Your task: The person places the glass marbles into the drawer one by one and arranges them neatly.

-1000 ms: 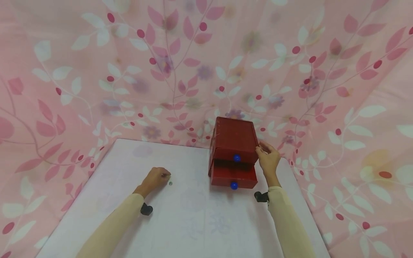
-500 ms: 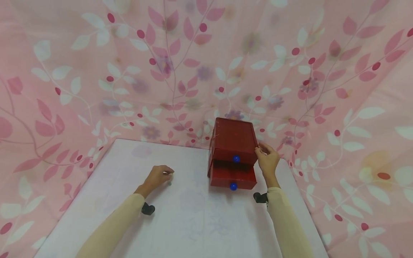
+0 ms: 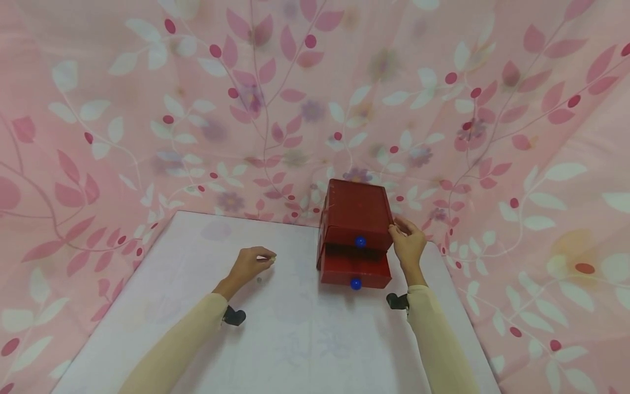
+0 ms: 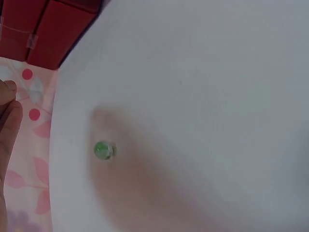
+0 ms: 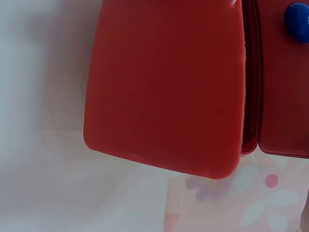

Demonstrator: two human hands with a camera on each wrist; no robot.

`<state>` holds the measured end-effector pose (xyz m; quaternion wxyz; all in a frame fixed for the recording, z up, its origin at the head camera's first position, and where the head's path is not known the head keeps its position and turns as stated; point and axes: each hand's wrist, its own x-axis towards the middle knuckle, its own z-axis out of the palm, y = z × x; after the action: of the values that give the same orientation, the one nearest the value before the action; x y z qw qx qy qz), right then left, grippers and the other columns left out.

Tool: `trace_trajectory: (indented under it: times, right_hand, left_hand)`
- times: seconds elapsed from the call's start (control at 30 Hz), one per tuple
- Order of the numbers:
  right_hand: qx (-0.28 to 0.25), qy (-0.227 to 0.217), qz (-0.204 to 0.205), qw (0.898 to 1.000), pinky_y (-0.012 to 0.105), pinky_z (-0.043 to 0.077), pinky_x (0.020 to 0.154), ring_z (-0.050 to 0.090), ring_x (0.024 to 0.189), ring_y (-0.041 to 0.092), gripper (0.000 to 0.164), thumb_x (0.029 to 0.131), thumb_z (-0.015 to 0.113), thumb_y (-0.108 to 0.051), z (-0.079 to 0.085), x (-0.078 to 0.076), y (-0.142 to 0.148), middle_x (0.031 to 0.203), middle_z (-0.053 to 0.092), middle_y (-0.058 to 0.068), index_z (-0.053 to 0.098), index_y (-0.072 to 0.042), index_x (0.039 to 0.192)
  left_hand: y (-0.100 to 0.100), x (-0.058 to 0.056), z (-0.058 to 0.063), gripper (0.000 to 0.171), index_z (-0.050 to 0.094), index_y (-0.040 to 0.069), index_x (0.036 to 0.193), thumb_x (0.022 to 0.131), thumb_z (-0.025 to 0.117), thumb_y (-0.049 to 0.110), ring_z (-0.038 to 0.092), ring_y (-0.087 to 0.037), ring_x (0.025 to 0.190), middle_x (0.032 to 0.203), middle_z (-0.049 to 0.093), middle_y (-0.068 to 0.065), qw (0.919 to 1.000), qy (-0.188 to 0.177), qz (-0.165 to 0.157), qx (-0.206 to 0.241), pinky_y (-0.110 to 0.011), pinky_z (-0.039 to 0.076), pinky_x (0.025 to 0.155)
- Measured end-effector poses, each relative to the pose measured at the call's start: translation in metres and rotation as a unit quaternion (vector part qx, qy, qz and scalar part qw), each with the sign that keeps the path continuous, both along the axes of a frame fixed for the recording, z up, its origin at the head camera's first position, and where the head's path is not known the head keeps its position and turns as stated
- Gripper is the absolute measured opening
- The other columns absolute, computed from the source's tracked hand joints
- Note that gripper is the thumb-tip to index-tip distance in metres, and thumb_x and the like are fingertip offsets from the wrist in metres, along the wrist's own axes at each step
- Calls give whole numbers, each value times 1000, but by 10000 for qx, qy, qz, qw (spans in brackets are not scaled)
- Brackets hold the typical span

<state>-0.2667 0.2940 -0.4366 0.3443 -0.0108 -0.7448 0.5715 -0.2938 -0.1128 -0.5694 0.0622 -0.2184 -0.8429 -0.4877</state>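
Observation:
My left hand (image 3: 252,264) is over the table and pinches a small pale bead-like thing (image 3: 273,258) between thumb and fingertips. Below and behind it, a green glass marble (image 4: 103,150) lies on the white cloth; it also shows as a tiny dot in the head view. Only the fingertips (image 4: 10,113) enter the left wrist view, at its left edge. A red drawer cabinet (image 3: 359,205) with blue knobs stands to the right, its lower drawer (image 3: 356,269) pulled out. My right hand (image 3: 409,243) rests against the cabinet's right side, thumb near the front edge.
A white cloth (image 3: 295,339) covers the table. Pink floral fabric (image 3: 275,109) hangs behind and on both sides, close to the cabinet's back. The pulled-out drawer (image 5: 164,87) juts forward over the table. Dark wrist cameras (image 3: 234,316) sit below both hands.
My left hand has lifted and moved right, away from the marble on the cloth, carrying the small pale thing. The right hand and the cabinet have stayed nearly still.

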Motion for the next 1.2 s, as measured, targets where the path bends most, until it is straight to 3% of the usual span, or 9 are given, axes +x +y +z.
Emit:
trace_trajectory:
  times: [0.27,0.67,1.2]
  right_hand:
    - [-110,22,110,9999,24,56,76,61,96,53,27,79,68,14,-1,-3,3,100,64,38,65,18,105]
    - [-116,-85,144,9998,20,55,75,61,97,53,29,80,69,13,3,-1,0,102,63,38,63,21,107]
    - [-4,-80,-59,10000,14,54,73,62,96,51,28,80,69,10,-7,-7,4,103,64,36,66,16,107]
  left_hand:
    - [14,-2,12,17,74,-2,99,82,75,-2,70,-21,90,96,73,-7,9991,26,-195,376,-28,56,81]
    - [35,0,21,17,75,3,97,80,76,-3,70,-19,86,94,73,-4,9938,464,-649,779,-28,57,80]
    - [60,11,27,19,75,5,97,81,75,-4,70,-20,88,94,72,-6,9851,343,-870,1445,-31,57,80]
